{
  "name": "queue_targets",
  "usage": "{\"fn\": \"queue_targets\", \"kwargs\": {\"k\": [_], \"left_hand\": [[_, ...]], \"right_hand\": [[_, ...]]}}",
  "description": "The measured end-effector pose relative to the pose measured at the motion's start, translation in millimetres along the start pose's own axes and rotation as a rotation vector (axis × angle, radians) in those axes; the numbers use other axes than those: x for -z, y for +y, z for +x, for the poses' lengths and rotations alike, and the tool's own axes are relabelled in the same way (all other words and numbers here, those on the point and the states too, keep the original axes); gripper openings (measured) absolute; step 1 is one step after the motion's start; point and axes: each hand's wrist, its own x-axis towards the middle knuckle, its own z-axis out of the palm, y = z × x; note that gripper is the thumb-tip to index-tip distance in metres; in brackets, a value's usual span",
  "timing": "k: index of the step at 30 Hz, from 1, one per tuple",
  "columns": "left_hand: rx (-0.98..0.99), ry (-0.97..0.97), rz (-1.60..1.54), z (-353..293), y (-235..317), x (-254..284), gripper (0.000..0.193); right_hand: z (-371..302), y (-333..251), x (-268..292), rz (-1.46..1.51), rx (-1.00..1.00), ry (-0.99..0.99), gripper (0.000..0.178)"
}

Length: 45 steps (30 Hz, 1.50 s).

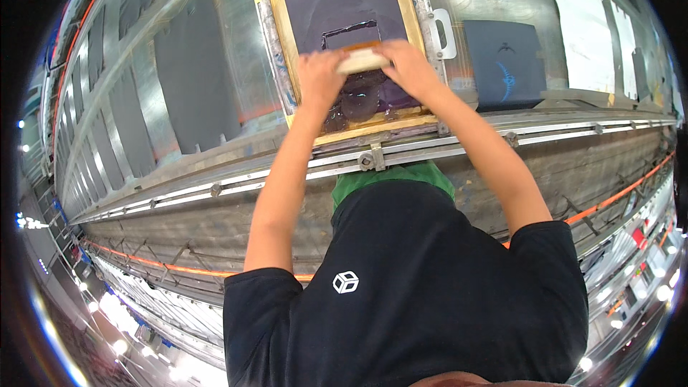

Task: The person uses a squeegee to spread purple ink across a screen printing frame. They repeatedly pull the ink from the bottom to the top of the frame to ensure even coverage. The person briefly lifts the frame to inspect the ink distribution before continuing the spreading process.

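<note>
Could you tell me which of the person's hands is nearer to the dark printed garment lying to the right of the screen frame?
The right hand. It grips the squeegee's right end, on the side toward the dark garment. The left hand grips the left end, farther away.

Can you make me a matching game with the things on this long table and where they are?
Things:
1. squeegee
2. printing frame
3. dark cloth with blue print
4. blank dark cloth

Places or states:
A. left of the frame
B. held by both hands
C. right of the frame
D. yellow-edged, under the hands

Pairs: 1-B, 2-D, 3-C, 4-A
</note>
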Motion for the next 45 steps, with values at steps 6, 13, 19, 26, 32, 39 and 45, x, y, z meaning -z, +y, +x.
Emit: {"fn": "queue_targets", "kwargs": {"k": [6,13,19,26,32,39,45], "left_hand": [[0.024,-0.083,-0.144,-78,34,13,0.042],[0.127,-0.022,-0.231,29,-16,12,0.033],[0.039,0.039,-0.168,-1,-9,0,0.044],[0.023,-0.042,-0.234,-115,39,34,0.063],[0.026,-0.048,-0.201,-157,-36,88,0.062],[0.066,-0.113,-0.16,-215,-206,160,0.061],[0.118,-0.085,-0.144,-253,-293,200,0.061]], "right_hand": [[-81,-35,-1,0.065,-0.075,-0.126,0.054],[0,94,52,-0.026,-0.406,0.512,0.043],[28,108,38,0.348,-0.641,0.454,0.029],[36,85,59,0.228,-0.606,0.566,0.023],[71,9,19,0.323,-0.596,0.544,0.019],[129,-87,-150,0.45,-0.503,0.587,0.017],[162,-167,-232,0.418,-0.479,0.595,0.02]]}}
